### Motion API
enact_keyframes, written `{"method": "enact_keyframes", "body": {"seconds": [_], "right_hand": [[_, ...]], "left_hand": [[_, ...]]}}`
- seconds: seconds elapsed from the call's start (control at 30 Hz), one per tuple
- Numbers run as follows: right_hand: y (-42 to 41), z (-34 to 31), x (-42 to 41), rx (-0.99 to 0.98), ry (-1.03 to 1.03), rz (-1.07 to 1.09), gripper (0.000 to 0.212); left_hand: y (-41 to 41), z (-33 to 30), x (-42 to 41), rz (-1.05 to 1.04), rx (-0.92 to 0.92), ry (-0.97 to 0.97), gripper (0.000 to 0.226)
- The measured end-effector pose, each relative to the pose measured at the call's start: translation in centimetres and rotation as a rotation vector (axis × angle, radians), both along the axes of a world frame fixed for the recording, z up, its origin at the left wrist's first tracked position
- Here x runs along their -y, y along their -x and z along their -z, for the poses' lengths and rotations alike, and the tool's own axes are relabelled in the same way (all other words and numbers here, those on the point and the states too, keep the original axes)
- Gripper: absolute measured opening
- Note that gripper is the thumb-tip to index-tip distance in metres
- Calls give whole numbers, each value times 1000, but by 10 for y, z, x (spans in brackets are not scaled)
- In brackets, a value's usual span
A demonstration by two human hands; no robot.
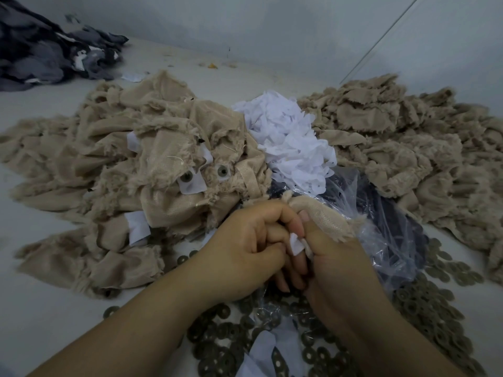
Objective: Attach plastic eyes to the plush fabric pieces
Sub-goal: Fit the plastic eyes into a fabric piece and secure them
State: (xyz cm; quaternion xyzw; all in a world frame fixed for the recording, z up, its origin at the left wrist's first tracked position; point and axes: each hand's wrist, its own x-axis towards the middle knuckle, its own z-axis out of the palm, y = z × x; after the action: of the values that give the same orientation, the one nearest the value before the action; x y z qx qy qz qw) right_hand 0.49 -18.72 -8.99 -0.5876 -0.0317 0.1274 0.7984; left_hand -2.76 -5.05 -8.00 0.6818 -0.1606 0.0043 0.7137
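Note:
My left hand (245,240) and my right hand (334,254) meet at the middle, fingers curled together. Between them they pinch a beige plush piece (324,213) and a small white backing patch (295,244). Any eye between the fingers is hidden. A pile of beige plush pieces (130,170) lies to the left, some showing grey washers on white patches (190,178). Another beige plush heap (402,142) lies to the right. Dark round washers (424,303) are scattered around my wrists.
A heap of white fabric patches (288,137) sits between the two plush piles. A clear plastic bag (386,227) with dark parts lies under my right hand. Dark grey fabric (49,53) is bunched at the back left. A wall (272,23) stands behind.

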Motion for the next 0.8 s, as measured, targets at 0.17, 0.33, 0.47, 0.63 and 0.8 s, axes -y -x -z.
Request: {"method": "enact_keyframes", "body": {"seconds": [0.17, 0.33, 0.47, 0.63, 0.8], "right_hand": [[-1, 4, 2, 38, 31, -10, 35], [-6, 10, 2, 155, 118, 5, 18], [-5, 10, 1, 193, 212, -2, 25], [-1, 6, -1, 81, 38, -47, 29], [-1, -1, -2, -146, -188, -123, 37]], "left_hand": [[0, 1, -4, -23, 3, -85, 10], [-2, 1, -1, -287, 145, -139, 8], [-6, 3, -2, -475, 216, -151, 9], [-8, 4, -1, -578, 222, -143, 13], [-7, 6, -1, -554, 182, -102, 14]]}}
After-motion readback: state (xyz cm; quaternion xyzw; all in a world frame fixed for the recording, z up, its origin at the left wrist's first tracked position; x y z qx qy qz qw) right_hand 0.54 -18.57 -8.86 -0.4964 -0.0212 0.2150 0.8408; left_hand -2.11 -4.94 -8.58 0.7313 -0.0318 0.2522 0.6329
